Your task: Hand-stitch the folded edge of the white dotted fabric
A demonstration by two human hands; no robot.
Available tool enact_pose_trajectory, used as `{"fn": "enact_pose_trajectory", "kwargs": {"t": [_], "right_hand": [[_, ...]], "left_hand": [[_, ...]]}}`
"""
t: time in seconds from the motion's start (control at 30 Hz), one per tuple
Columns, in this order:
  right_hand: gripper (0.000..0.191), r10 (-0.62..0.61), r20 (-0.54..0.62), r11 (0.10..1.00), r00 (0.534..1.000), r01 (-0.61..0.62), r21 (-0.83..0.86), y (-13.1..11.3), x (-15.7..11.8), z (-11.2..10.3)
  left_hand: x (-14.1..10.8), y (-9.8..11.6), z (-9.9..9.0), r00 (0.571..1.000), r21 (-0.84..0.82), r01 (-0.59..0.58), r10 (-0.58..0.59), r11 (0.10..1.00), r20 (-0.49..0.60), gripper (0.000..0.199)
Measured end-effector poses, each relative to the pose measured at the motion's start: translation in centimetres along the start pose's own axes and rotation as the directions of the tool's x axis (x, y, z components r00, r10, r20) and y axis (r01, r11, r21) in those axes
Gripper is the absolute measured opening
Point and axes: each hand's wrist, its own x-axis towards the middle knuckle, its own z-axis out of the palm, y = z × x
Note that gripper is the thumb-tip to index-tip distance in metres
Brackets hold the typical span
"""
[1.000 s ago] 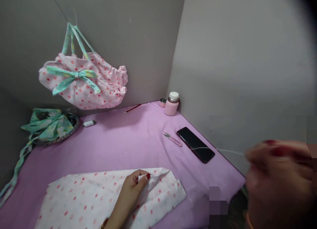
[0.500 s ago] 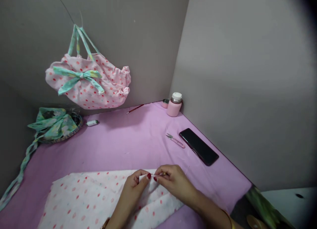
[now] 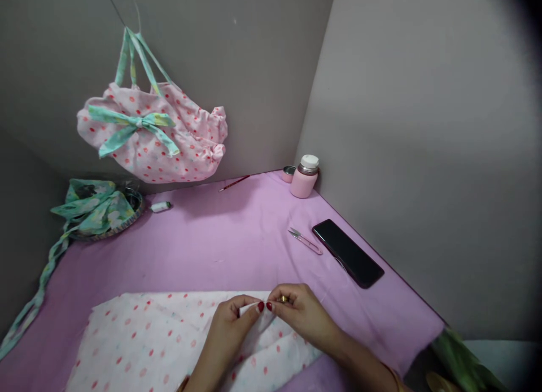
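Observation:
White fabric with red and pink dots (image 3: 156, 338) lies spread over the near part of the table. My left hand (image 3: 235, 321) pinches a folded bit of its far edge between thumb and fingers. Close against it, my right hand (image 3: 298, 313) is closed in a pinch at the same fold, its thumb tip nearly meeting the left one. What sits between the right fingertips is too small to make out. A gold ring (image 3: 284, 299) shows on the right hand.
Pink thread snips (image 3: 305, 242) and a black phone (image 3: 348, 253) lie to the right. Behind stand a pink bottle (image 3: 304, 177) and its small cup (image 3: 288, 174). A thread spool (image 3: 161, 207), pencil (image 3: 234, 183) and basket (image 3: 127, 225) are further back. A dotted fabric piece (image 3: 169, 138) hangs above.
Both hands have drawn slightly closer together at the fold, the right fingertips now near the left thumb. The whole view has shifted a little.

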Motion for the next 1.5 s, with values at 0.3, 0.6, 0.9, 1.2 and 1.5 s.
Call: {"fn": "enact_pose_trajectory", "kwargs": {"t": [0.3,0.6,0.9,1.2,1.5], "right_hand": [[0.016,-0.211,0.057,0.953,0.976,0.218,-0.211,-1.1,0.4,-1.5],[0.016,-0.216,0.19,0.884,0.958,0.274,-0.378,-0.8,1.1,-1.6],[0.02,-0.244,0.208,0.847,0.947,0.312,-0.43,-0.2,1.0,-1.9],[0.026,-0.239,0.246,0.84,0.939,0.327,-0.433,-0.5,0.7,-2.2],[0.029,-0.212,0.262,0.833,0.942,0.314,-0.455,-0.7,0.8,-2.4]], "left_hand": [[0.6,-0.7,-0.4,1.0,-0.062,0.01,-0.011,0.998,-0.017,0.021],[0.5,-0.5,-0.4,0.999,-0.15,0.039,-0.039,0.988,0.001,0.02],[0.5,-0.8,-0.6,1.0,-0.147,0.026,-0.027,0.989,-0.006,0.024],[0.8,-1.3,-0.5,0.999,-0.229,0.048,-0.049,0.972,0.001,0.023],[0.6,-1.1,-0.5,0.999,-0.161,0.032,-0.033,0.986,-0.005,0.024]]}}
